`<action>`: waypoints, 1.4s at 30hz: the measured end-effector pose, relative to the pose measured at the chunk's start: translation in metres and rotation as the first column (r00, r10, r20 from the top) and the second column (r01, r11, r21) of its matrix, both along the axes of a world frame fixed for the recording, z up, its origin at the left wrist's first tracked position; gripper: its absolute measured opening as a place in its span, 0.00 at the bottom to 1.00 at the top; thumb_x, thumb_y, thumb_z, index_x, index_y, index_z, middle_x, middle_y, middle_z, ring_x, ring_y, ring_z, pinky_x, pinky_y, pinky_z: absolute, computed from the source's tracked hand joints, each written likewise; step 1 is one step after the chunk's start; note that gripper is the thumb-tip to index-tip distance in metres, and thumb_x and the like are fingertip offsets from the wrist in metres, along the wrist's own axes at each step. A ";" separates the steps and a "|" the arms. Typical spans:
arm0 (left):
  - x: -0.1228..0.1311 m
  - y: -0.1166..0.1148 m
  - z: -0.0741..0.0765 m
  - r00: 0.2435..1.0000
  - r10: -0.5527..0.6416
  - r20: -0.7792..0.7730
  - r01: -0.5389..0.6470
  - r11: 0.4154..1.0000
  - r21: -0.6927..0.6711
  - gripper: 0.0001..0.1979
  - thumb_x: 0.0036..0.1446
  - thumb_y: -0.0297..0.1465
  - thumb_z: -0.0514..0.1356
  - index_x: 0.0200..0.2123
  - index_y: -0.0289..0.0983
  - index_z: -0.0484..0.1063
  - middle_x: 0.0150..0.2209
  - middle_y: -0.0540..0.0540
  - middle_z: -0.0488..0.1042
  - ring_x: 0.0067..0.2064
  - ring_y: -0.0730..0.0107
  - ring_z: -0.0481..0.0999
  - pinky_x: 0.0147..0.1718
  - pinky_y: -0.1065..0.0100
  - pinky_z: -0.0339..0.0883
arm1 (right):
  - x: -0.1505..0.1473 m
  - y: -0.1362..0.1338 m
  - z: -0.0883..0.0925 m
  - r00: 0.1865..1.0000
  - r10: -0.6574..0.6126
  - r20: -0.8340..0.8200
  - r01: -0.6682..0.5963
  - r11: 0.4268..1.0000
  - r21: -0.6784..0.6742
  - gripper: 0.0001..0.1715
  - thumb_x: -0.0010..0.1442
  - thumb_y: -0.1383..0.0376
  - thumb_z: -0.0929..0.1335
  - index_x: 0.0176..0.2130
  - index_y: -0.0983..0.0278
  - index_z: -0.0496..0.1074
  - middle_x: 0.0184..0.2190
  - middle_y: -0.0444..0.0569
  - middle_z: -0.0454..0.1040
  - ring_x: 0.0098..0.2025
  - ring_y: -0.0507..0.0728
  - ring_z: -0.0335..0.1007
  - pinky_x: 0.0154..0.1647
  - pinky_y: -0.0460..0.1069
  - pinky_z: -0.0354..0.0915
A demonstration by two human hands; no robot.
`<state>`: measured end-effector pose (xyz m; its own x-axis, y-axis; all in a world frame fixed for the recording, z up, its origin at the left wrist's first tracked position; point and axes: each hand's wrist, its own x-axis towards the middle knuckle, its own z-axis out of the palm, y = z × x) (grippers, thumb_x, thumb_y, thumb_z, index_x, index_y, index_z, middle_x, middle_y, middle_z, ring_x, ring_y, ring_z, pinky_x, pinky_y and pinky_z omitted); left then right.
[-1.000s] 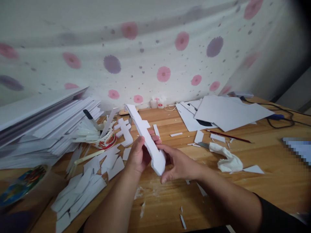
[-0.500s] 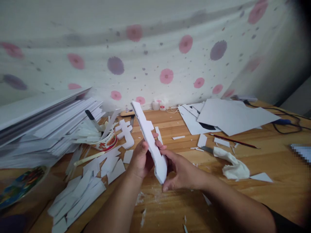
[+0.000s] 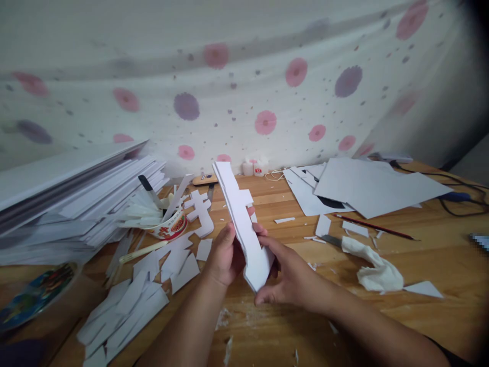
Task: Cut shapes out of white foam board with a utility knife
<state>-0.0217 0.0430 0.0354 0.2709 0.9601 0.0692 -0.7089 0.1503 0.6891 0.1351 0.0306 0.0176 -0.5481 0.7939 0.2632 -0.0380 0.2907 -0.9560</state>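
A long white foam-board cutout (image 3: 244,229) with a short side tab and a wider angled lower end is held up over the middle of the table, tilted. My left hand (image 3: 229,255) is closed around its left edge, thumb along the side and fingertips showing past the right edge. My right hand (image 3: 284,272) grips the lower right end, its thumb at the bottom tip. Behind and to the left lies another white cutout with crossbars and a curved foot (image 3: 200,214). A knife wrapped in white tissue (image 3: 374,265) rests to the right.
A paper bowl (image 3: 171,228) of white strips and a black-handled tool stands left, before stacked white boards (image 3: 95,188). Loose scraps (image 3: 126,311) lie front left beside a plastic tub (image 3: 38,295). A pencil (image 3: 378,227), white sheets (image 3: 374,183) and a cable (image 3: 458,209) lie right.
The long cutout has turned so that more of its broad face shows toward me. Both hands keep their hold on it. The whole view has shifted slightly.
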 end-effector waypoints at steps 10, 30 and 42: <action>0.003 0.005 0.009 0.982 0.176 0.068 -0.163 0.972 -0.167 0.29 0.65 0.46 0.46 0.39 0.29 0.78 0.30 0.41 0.79 0.32 0.61 0.79 0.39 0.59 0.73 | 0.003 0.000 -0.006 0.925 -0.153 0.347 0.082 0.974 0.210 0.57 0.37 0.66 0.80 0.61 0.60 0.58 0.48 0.56 0.69 0.42 0.62 0.70 0.40 0.56 0.69; 0.002 0.000 0.011 0.988 0.073 0.139 -0.055 0.990 -0.129 0.30 0.65 0.48 0.42 0.33 0.31 0.73 0.25 0.47 0.68 0.34 0.62 0.75 0.40 0.60 0.72 | 0.007 0.000 0.000 0.983 -0.078 0.166 0.041 0.976 0.214 0.26 0.63 0.63 0.64 0.60 0.63 0.58 0.41 0.50 0.73 0.33 0.53 0.65 0.34 0.48 0.63; 0.001 -0.004 0.009 1.000 -0.014 0.027 0.016 0.998 -0.061 0.29 0.51 0.51 0.62 0.45 0.32 0.76 0.39 0.39 0.79 0.44 0.55 0.77 0.47 0.57 0.69 | 0.006 0.005 0.003 0.994 0.003 -0.107 -0.015 0.994 -0.110 0.13 0.61 0.56 0.67 0.37 0.63 0.66 0.31 0.45 0.68 0.31 0.52 0.62 0.33 0.48 0.62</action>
